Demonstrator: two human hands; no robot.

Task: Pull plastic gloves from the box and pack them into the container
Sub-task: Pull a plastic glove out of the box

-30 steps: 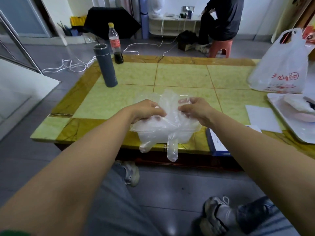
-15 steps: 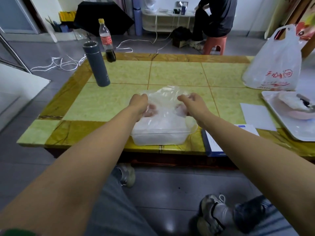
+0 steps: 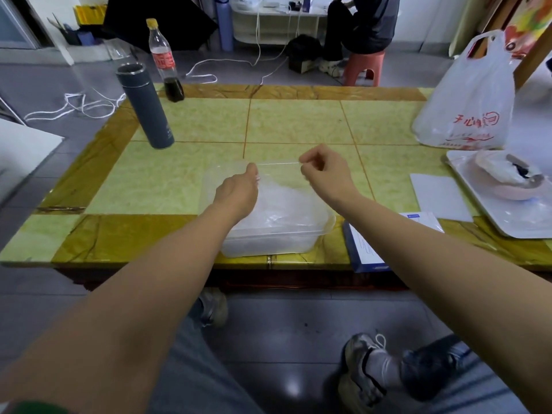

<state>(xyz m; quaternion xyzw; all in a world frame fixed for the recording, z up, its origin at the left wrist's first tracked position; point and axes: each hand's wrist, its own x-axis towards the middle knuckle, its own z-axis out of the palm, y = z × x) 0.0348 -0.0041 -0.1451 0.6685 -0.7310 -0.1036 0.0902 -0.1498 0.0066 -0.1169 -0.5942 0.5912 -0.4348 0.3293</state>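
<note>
Seemingly, left hand [image 3: 237, 191] and right hand [image 3: 325, 173] each pinch a clear glove [image 3: 279, 174], taut above the container [image 3: 268, 244].

Container [image 3: 268, 240]: translucent plastic, frosted, smooth rim. Gloves [image 3: 283, 201]: thin clear plastic film, crinkled. Box [image 3: 364, 249], near right: white and blue card, matt. Table [image 3: 298, 121]: polished stone-look tiles, green and brown, glossy. Flask [image 3: 146, 115], far left: dark grey, matt. Bottle [image 3: 162, 55]: clear plastic, glossy. Carrier bag [image 3: 466, 109], far right: thin white plastic, creased, shiny. Tray [image 3: 513, 222]: white, glossy. Paper sheet [image 3: 439, 195]: matt. Floor [image 3: 283, 339]: grey tile, reflective.
</note>
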